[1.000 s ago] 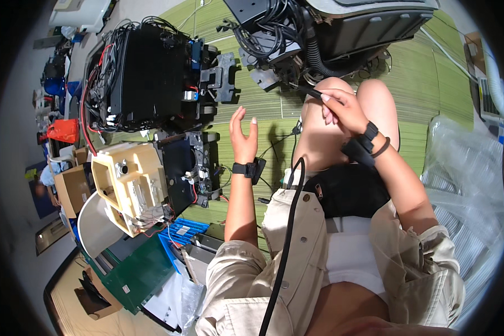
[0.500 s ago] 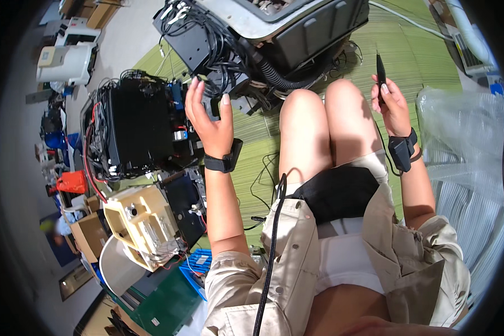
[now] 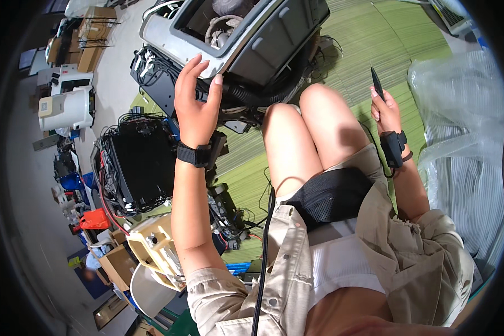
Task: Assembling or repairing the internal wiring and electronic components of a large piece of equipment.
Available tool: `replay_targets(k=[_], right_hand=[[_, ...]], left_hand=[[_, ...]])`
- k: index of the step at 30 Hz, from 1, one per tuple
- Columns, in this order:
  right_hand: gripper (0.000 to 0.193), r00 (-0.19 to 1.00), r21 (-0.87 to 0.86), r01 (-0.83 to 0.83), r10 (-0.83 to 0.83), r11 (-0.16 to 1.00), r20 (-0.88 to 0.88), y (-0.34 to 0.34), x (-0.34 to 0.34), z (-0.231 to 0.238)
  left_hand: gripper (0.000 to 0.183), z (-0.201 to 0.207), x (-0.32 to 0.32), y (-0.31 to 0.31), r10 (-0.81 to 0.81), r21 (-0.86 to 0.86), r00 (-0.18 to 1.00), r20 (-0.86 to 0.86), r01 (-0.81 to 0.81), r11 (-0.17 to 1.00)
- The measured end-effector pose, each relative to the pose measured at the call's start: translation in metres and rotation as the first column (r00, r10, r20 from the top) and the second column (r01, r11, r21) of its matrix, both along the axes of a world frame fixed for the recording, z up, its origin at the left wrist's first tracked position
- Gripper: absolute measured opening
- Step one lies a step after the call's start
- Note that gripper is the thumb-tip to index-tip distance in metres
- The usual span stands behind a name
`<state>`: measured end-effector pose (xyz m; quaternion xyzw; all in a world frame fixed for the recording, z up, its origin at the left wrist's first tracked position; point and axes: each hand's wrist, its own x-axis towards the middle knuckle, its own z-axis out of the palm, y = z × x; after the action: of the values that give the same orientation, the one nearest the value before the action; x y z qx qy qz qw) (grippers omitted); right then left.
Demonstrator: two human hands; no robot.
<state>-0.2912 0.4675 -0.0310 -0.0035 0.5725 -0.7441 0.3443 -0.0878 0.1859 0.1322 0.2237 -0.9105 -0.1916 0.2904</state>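
Gripping a slim black pointed tool [image 3: 377, 83] in the upper right of the head view, the right hand [image 3: 387, 112] curls around its lower end, while the left hand [image 3: 197, 115], upper left, has fingers parted before the grey bin [image 3: 277, 45] at the top, contact unclear.

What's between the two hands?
Head view, from left hand to right hand: the grey bin's dark base, both knees, then green flooring.
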Motion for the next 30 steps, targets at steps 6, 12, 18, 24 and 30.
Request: replay_targets(k=[6, 12, 18, 24, 30], right_hand=[[0.019, 0.999, 0.008, -0.032, 0.032, 0.999, 0.038, -0.001, -0.004, -0.006], [0.018, 0.990, 0.067, 0.019, -0.028, 0.998, 0.137, -0.003, -0.005, -0.007], [0.021, 0.985, 0.047, -0.078, 0.070, 0.996, 0.155, -0.004, 0.010, -0.018], [0.026, 0.972, 0.110, -0.198, 0.181, 0.974, 0.148, -0.002, 0.030, -0.028], [0.029, 0.977, 0.113, -0.158, 0.172, 0.981, -0.126, -0.007, 0.030, -0.033]], left_hand=[[0.033, -0.011, -0.018, -0.001, 0.000, 0.005, 0.998, 0.063, 0.000, 1.000], [0.044, -0.019, -0.039, 0.008, -0.072, -0.098, 0.980, 0.183, 0.091, 0.991], [0.059, -0.020, -0.066, 0.013, -0.147, -0.057, 0.946, 0.290, 0.171, 0.984], [0.074, -0.019, -0.086, 0.014, -0.176, -0.056, 0.907, 0.383, 0.213, 0.975], [0.076, -0.018, -0.088, 0.018, -0.163, -0.117, 0.884, 0.438, 0.235, 0.965]])
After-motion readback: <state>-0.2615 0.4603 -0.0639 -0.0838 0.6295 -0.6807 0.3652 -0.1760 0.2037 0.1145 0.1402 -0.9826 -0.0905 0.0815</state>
